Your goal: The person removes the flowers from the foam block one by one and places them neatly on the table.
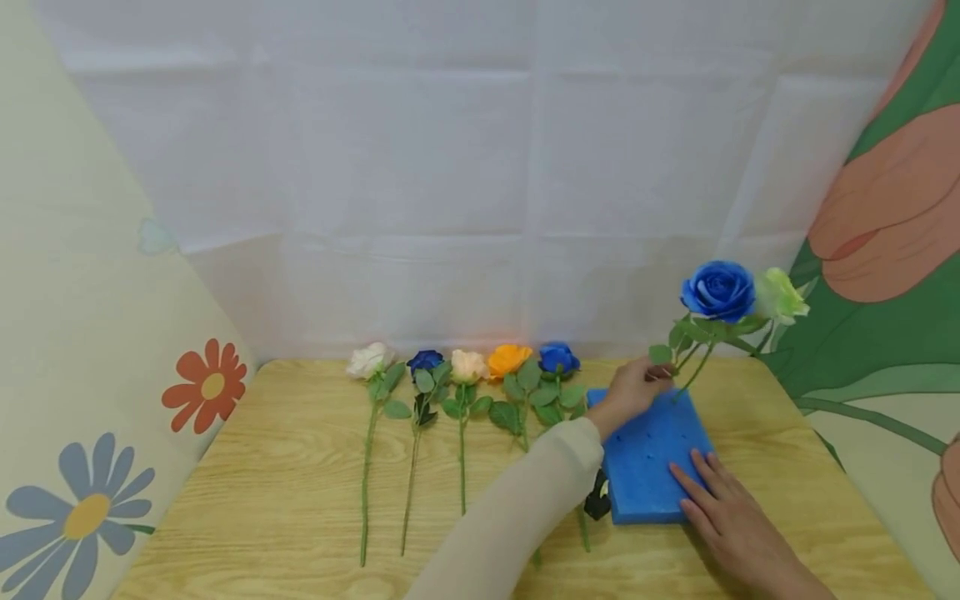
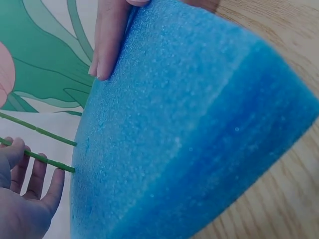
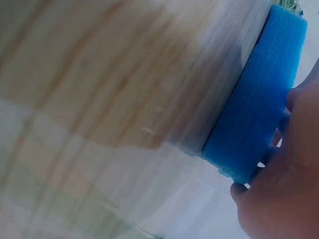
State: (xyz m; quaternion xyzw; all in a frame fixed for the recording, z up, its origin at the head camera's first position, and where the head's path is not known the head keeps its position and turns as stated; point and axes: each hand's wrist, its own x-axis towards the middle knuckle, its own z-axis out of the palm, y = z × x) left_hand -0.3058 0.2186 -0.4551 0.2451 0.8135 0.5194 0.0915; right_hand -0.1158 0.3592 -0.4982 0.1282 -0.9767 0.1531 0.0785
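Note:
At the far end of a blue foam block [image 1: 652, 467], my left hand [image 1: 633, 387] pinches a green rose stem [image 2: 50, 162] a little above where it enters the foam. A second stem [image 2: 45, 133] stands in the foam beside it. Above them are a blue rose [image 1: 718, 292] and a pale green rose [image 1: 782, 297], leaning right; I cannot tell which one belongs to the pinched stem. My right hand [image 1: 731, 521] rests on the block's near right part, fingers extended over its top. Small holes dot the foam's upper face.
Left of the block, several roses lie in a row on the wooden table [image 1: 277, 467]: a white rose [image 1: 370, 361], a dark blue rose [image 1: 425, 360], a peach rose [image 1: 468, 367], an orange rose [image 1: 509, 361] and another blue rose [image 1: 558, 357]. My left sleeve crosses over some stems.

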